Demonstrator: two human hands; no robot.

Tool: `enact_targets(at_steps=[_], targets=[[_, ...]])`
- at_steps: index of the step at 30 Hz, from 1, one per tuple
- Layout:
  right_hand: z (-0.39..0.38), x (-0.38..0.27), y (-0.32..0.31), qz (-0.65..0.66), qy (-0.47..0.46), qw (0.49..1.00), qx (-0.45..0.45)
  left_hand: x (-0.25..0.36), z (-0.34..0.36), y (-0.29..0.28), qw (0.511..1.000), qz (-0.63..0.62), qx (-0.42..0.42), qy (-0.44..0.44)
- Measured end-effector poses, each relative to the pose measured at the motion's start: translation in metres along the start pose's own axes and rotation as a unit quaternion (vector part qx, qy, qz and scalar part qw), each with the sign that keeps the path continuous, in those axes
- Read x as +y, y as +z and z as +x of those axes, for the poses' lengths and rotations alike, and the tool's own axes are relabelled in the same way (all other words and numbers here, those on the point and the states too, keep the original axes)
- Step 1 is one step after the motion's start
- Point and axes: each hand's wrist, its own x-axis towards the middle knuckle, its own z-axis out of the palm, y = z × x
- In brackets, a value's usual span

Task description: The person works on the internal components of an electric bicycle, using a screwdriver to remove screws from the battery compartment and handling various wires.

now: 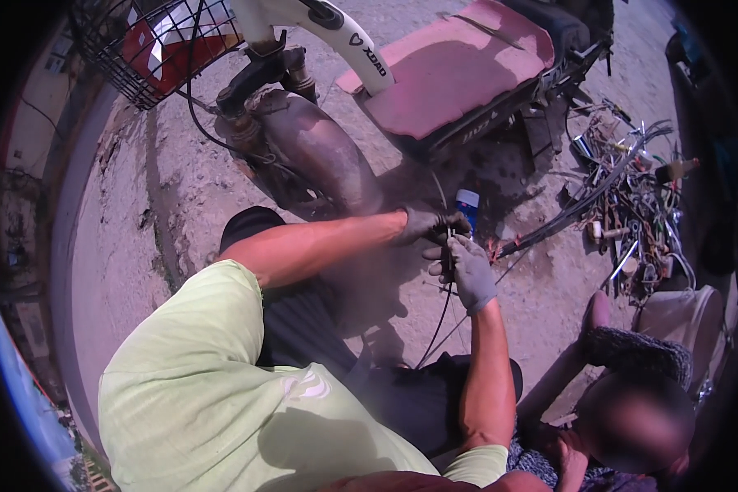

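Observation:
Grey work gloves cover both of my hands, which meet beside the front wheel of a two-wheeled scooter. My left hand (424, 224) is closed, its darkened fingertips pinching a thin black cable (445, 316). Just below and to the right, my right hand (471, 273) grips the same cable, thumb and fingers pressed together near a small metallic piece too small to name. The cable runs up past the hands and hangs down toward my lap. Right behind the fingers stands a blue container with a white cap (467, 199).
The scooter's dusty front fender (324, 152), black wire basket (152, 57) and pink footboard mat (459, 66) lie ahead. A heap of tools and metal parts (623, 189) spreads at right, near a pale bucket (685, 316). Another person (644, 348) sits close at lower right.

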Motion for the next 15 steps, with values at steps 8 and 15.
enact_targets(at_steps=[8, 15], targets=[[0.007, 0.005, -0.005, 0.073, 0.056, 0.996, -0.002, 0.011, -0.019, 0.014, 0.992, 0.125, -0.029, -0.011], [0.009, 0.011, -0.002, 0.210, 0.103, 0.972, -0.024, 0.006, -0.014, 0.014, 0.989, 0.092, 0.052, -0.106]])
